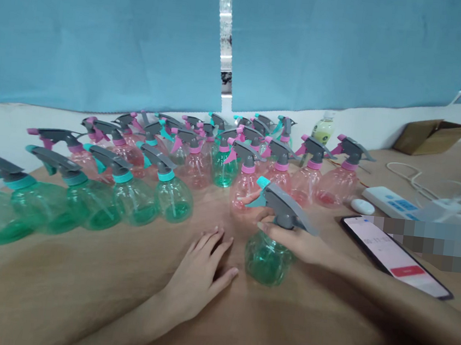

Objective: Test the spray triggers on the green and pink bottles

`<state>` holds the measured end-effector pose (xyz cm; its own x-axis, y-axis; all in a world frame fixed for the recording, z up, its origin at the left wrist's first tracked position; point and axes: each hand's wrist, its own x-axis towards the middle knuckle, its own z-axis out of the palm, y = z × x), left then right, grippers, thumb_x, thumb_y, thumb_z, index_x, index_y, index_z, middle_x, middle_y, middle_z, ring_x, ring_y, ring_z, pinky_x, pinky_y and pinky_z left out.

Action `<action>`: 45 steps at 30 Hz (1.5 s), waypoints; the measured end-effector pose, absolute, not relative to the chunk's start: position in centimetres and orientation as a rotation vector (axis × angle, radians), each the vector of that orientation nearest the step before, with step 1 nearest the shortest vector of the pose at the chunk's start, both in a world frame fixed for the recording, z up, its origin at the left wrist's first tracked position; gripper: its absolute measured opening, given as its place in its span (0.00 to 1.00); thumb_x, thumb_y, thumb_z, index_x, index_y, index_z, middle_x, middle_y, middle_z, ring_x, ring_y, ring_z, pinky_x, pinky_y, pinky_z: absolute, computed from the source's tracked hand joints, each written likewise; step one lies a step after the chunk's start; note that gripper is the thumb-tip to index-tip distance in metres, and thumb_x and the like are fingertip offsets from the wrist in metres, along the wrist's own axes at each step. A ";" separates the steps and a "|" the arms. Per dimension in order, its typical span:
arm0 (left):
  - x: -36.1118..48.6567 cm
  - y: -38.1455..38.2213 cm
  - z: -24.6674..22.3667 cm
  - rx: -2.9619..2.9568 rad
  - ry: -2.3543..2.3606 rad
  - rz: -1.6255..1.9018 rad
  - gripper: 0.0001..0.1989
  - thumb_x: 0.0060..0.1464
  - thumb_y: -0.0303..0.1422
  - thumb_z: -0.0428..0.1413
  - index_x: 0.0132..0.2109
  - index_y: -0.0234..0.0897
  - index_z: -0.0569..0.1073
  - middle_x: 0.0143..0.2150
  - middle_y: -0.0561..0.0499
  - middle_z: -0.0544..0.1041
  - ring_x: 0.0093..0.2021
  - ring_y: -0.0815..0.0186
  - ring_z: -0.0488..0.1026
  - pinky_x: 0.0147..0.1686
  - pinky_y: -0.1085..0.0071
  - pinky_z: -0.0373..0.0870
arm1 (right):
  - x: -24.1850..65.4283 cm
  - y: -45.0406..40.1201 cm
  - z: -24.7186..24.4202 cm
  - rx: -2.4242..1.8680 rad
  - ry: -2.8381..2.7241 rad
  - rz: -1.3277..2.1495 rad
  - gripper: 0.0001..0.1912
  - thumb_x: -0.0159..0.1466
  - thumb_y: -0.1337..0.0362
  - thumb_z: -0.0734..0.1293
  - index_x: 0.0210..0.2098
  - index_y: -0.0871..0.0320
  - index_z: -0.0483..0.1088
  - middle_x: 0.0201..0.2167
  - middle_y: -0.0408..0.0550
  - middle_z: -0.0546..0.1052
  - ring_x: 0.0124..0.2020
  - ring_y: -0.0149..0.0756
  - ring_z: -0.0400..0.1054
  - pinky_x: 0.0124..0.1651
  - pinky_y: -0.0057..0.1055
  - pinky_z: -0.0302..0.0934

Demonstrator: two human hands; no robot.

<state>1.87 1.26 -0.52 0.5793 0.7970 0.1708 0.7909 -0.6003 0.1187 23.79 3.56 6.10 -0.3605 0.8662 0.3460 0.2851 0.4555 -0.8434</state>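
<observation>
My right hand [285, 236] is wrapped round the neck of a green spray bottle [267, 261] with a grey head and a turquoise nozzle and trigger. Its fingers partly hide the collar. To the left of that bottle, my left hand [206, 271] lies flat on the brown table [119, 292], fingers spread and holding nothing. A row of green spray bottles [173, 202] with turquoise collars runs off to the left. Pink spray bottles [338, 186] with pink collars stand behind the held one, close to it.
More spray bottles, green and pink, crowd the back. A phone [396, 258] lies to the right, near a white oval object [362, 206] and a power strip [390, 202]. Cables, a cardboard box [432, 137] and a drink bottle [323, 128] are farther back, before a blue curtain [105, 33].
</observation>
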 end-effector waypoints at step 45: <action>1.8 1.2 -0.4 2.766 1.377 0.330 0.24 0.59 0.43 0.46 0.58 0.36 0.60 0.62 0.42 0.57 0.61 0.55 0.51 0.56 0.54 0.51 | 23.4 2.8 8.8 -0.963 -1.902 0.797 0.09 0.47 0.75 0.60 0.22 0.53 0.62 0.18 0.37 0.63 0.17 0.27 0.56 0.19 0.26 0.53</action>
<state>1.82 1.15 -0.38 0.5845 0.7924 0.1742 0.7852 -0.6066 0.1245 23.43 2.77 8.77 -0.3533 0.8493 0.3923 0.3159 0.5030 -0.8045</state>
